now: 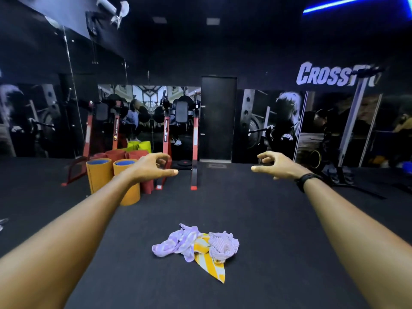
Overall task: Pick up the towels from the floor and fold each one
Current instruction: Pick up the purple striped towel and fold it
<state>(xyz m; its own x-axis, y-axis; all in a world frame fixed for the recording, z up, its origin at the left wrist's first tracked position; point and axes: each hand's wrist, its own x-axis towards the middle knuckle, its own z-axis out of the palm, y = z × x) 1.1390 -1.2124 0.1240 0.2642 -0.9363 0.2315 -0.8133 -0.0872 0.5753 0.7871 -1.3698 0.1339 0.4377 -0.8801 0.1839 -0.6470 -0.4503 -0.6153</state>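
**Reaching out over a heap of towels on the gym floor**

Stretching forward from the bottom corners of the head view, both bare arms are held out above the black floor (256, 201). Left hand (153, 167): fingers loosely curled, thumb pointing toward the middle, nothing in its grasp. Right hand (276, 165): same posture mirrored, fingers loosely curled, thumb pointing inward, nothing held. A dark wristband (306, 179) sits on the right wrist. The two hands are well apart from each other, and neither touches any cloth.

Towels: three crumpled pieces lie in one heap on the floor, below and between the hands in the frame. A lilac checked towel (176, 241) forms the left side of the heap. A yellow-and-white striped towel (209, 262) lies in the middle, one corner pointing toward the camera. A pale lilac striped towel (223, 244) is bunched at the right, resting partly on the yellow one. All three touch; none is folded.

Surroundings: upright rolled mats (100, 175), orange outside and blue inside, stand at left beyond the left forearm, with red and yellow-green rolls behind them. Red-framed gym equipment (195, 141) stands before a mirrored wall. A dark door (218, 117) is at centre back. White "CROSS…" lettering (323, 74) marks the wall at right, partly hidden.
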